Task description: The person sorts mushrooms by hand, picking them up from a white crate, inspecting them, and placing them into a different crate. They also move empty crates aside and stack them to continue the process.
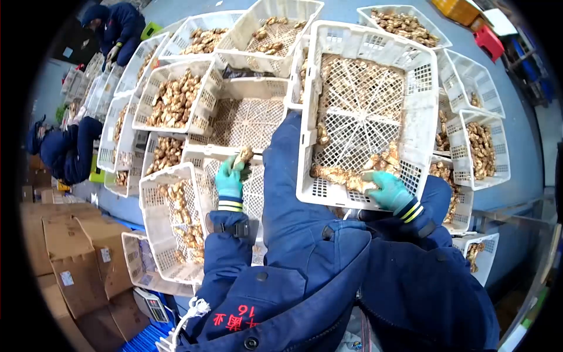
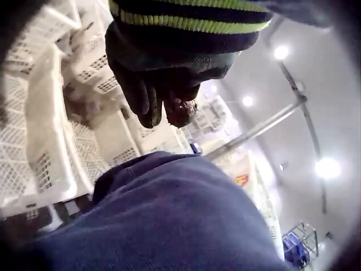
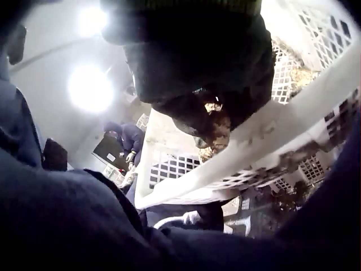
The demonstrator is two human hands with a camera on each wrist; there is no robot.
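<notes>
My left hand [image 1: 230, 180], in a green glove, pinches a knobby tan-brown mushroom-like piece [image 1: 244, 155] above a white plastic crate [image 1: 253, 186]. In the left wrist view the same piece [image 2: 180, 113] pokes out from the dark gloved fingers [image 2: 148, 107]. A large white crate [image 1: 366, 35] stands tilted over my lap. Inside its lower end, my gloved right hand [image 1: 389, 190] grips the end of a knobby piece [image 1: 360, 183]. More such pieces [image 1: 388, 157] lie close by on the mesh floor. The right wrist view shows the gripped piece [image 3: 219, 135] below the glove, beside the crate's rim [image 3: 248, 147].
White crates surround me, several filled with knobby pieces [image 1: 175, 101]. Another crate [image 1: 249, 111] stands ahead of my left hand. Cardboard boxes [image 1: 73, 252] and a scale [image 1: 153, 305] are at the left. Two people [image 1: 76, 146] in blue work at the far left.
</notes>
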